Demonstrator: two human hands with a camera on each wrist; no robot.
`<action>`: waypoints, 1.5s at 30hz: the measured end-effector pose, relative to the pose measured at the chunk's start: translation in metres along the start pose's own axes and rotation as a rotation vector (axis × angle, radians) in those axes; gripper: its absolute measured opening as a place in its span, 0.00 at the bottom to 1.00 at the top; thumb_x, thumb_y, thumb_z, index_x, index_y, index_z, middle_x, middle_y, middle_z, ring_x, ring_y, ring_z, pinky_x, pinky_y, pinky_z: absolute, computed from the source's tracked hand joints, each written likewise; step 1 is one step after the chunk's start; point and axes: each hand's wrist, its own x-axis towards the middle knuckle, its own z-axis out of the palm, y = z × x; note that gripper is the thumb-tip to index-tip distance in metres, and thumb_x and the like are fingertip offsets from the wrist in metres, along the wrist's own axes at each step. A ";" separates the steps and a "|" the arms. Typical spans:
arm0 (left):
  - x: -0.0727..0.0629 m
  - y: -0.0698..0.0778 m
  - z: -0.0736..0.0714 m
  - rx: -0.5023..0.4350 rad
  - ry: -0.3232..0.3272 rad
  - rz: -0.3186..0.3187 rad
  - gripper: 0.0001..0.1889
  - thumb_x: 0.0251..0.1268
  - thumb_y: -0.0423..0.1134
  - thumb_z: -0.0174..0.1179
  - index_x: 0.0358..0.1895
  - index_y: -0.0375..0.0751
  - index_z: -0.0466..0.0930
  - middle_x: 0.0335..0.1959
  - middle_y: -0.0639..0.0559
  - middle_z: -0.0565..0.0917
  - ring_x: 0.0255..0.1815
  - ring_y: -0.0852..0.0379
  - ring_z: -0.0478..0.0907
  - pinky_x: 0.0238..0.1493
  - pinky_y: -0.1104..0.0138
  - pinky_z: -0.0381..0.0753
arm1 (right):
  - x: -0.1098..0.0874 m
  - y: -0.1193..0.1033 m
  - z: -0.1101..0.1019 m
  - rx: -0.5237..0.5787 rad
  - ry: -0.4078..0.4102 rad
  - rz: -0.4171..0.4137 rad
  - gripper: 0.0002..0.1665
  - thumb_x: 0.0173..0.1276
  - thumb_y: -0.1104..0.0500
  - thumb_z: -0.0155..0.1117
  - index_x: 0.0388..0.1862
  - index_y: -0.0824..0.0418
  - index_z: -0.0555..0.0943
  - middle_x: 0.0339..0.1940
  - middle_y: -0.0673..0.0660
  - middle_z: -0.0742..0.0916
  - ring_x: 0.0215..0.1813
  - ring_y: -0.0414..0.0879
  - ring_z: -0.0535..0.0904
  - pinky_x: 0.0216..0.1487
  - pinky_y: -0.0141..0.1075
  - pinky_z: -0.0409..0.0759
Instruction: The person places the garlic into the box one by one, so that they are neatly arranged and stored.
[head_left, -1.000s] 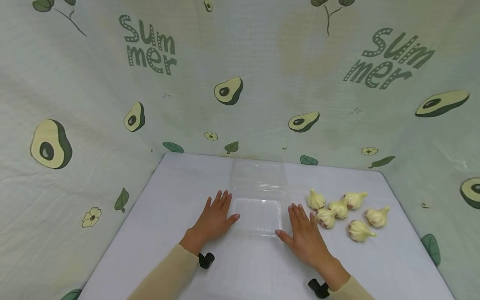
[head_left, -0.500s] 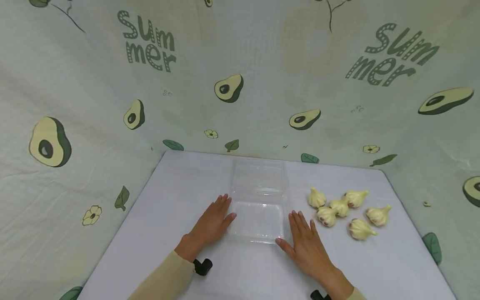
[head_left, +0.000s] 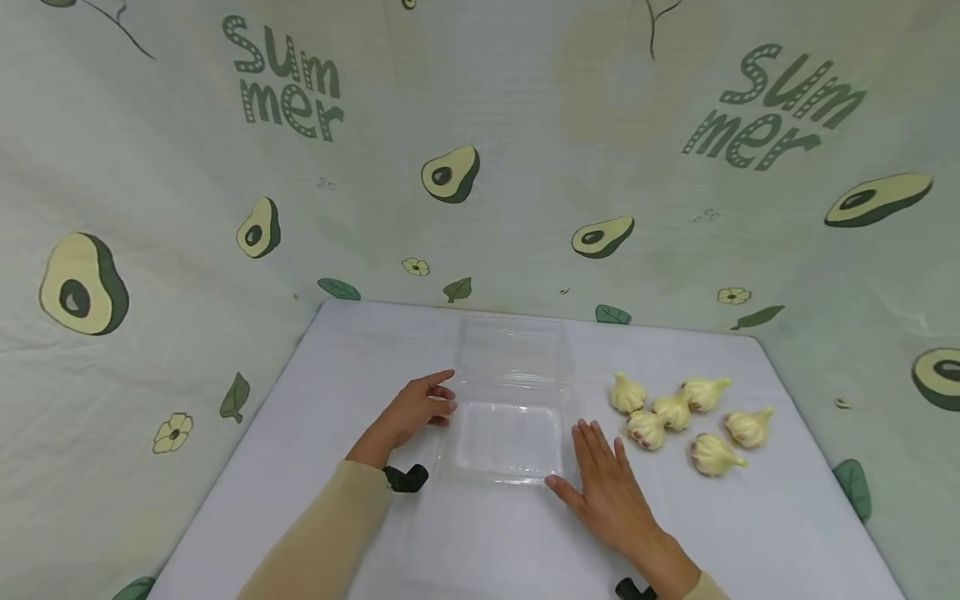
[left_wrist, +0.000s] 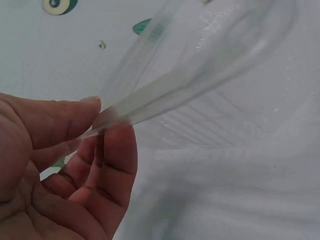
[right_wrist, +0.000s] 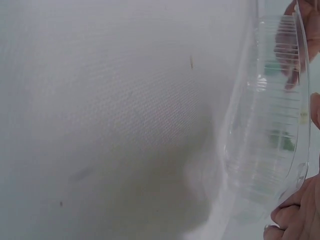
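Note:
A clear plastic clamshell container (head_left: 508,438) lies opened out on the table, its lid (head_left: 513,348) folded back toward the wall. At its left side my left hand (head_left: 414,410) pinches the thin rim between thumb and fingers; the left wrist view shows the pinched rim (left_wrist: 165,95) close up. My right hand (head_left: 611,504) lies along the right side, fingers straight and thumb at the near right corner. In the right wrist view the ribbed side wall (right_wrist: 267,110) shows at the right, with parts of a hand at the frame edge.
Several garlic bulbs (head_left: 672,412) lie in a loose group on the table right of the container, just beyond my right fingertips. The white table (head_left: 450,550) ends at a printed cloth wall (head_left: 525,242) at the back and both sides.
My left hand has gone from flat with straight fingers beside the container to pinching its left rim. The container has shifted slightly nearer. My right hand stays nearly in place.

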 end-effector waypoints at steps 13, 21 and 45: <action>0.003 -0.012 -0.014 -0.240 -0.222 -0.060 0.41 0.74 0.27 0.62 0.85 0.56 0.58 0.48 0.48 0.75 0.37 0.56 0.80 0.36 0.64 0.90 | 0.001 0.000 0.003 0.002 -0.004 0.012 0.54 0.74 0.35 0.66 0.80 0.73 0.65 0.80 0.69 0.70 0.84 0.66 0.60 0.80 0.70 0.56; 0.002 -0.015 -0.010 -0.263 -0.218 -0.071 0.41 0.75 0.29 0.63 0.85 0.61 0.59 0.48 0.48 0.76 0.38 0.56 0.80 0.34 0.61 0.91 | -0.001 0.001 0.003 0.022 0.004 0.019 0.53 0.74 0.36 0.66 0.80 0.73 0.64 0.81 0.70 0.69 0.84 0.66 0.60 0.80 0.69 0.56; -0.005 -0.017 0.003 -0.215 -0.031 -0.054 0.36 0.74 0.34 0.67 0.82 0.57 0.67 0.47 0.44 0.82 0.37 0.55 0.82 0.32 0.63 0.91 | -0.002 0.001 0.008 0.051 0.041 0.017 0.53 0.73 0.38 0.69 0.79 0.75 0.64 0.80 0.72 0.69 0.83 0.68 0.61 0.79 0.70 0.58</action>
